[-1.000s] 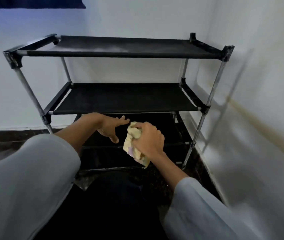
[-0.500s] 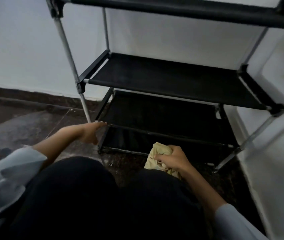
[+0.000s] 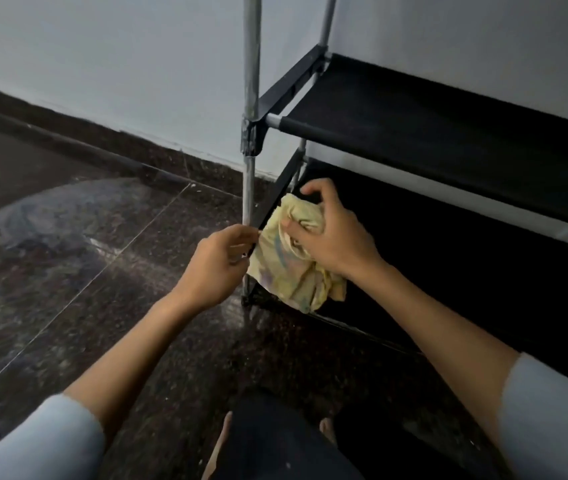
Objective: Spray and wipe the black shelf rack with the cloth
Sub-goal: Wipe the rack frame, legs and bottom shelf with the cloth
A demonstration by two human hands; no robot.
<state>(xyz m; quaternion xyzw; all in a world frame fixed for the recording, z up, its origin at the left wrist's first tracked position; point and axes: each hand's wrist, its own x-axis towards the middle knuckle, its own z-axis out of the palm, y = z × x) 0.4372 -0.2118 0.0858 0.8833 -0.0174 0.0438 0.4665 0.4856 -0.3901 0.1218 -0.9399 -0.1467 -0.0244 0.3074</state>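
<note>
The black shelf rack fills the right half of the head view, with black fabric tiers and silver poles. A crumpled yellow cloth lies against the front-left corner of the lowest tier. My right hand presses down on the cloth and grips it. My left hand is at the rack's front-left silver pole, fingers pinched on the cloth's left edge beside the pole. No spray bottle is in view.
Dark speckled stone floor spreads to the left and under me. A white wall with a dark skirting stands behind the rack. My dark-trousered knees and bare feet are at the bottom edge.
The view swung down and left to the rack's lower front-left corner. My right hand carried the cloth onto the lowest tier. My left hand moved in to the cloth's edge at the pole.
</note>
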